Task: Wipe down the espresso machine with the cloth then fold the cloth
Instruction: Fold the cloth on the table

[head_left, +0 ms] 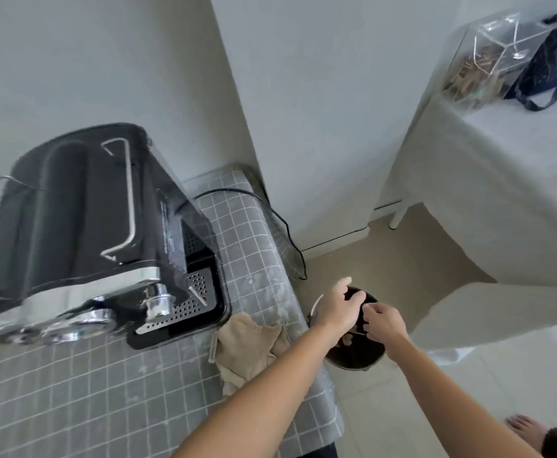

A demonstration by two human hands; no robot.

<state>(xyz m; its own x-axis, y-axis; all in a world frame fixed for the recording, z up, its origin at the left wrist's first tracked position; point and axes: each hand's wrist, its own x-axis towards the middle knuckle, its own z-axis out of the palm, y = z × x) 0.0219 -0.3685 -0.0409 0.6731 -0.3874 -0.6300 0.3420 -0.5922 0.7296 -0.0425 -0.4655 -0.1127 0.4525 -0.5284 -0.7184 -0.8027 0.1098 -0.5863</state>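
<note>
holding sth small over bin (353,353): left hand (338,309) & right hand (384,320), both pinching; cloth (247,345) by espresso machine (82,233).

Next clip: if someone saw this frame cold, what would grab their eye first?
Probably the big black and chrome espresso machine on the grey checked tablecloth at the left. Next, the left hand and right hand meeting over a dark bin on the floor just off the table's edge; what they handle is too blurred to tell. The beige cloth lies crumpled and untouched beside the machine's drip tray.
</note>
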